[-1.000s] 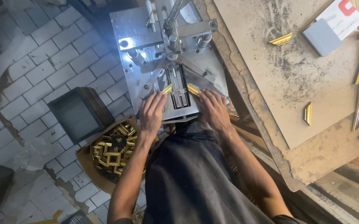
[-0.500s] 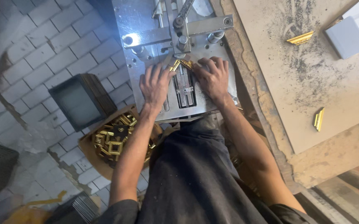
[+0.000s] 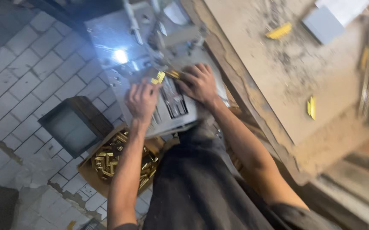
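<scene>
My left hand (image 3: 142, 99) pinches a small brass-coloured metal piece (image 3: 158, 77) at its fingertips, over the grey steel bed of a press machine (image 3: 116, 38). My right hand (image 3: 199, 83) rests on the same bed just to the right, fingers closed on another brass piece (image 3: 173, 74) that is mostly hidden. Both pieces lie close together under the machine's tooling (image 3: 163, 40). A slotted plate (image 3: 173, 100) sits between my hands. The picture is blurred by motion.
A cardboard box (image 3: 91, 179) full of several brass pieces sits on the tiled floor below my left arm, next to a dark open box (image 3: 76, 123). To the right is a dusty wooden bench (image 3: 278, 85) with loose brass pieces (image 3: 311, 107) and a grey block (image 3: 323, 25).
Both hands have moved further up the machine bed toward the tooling, carrying the brass pieces. The view has shifted and blurred.
</scene>
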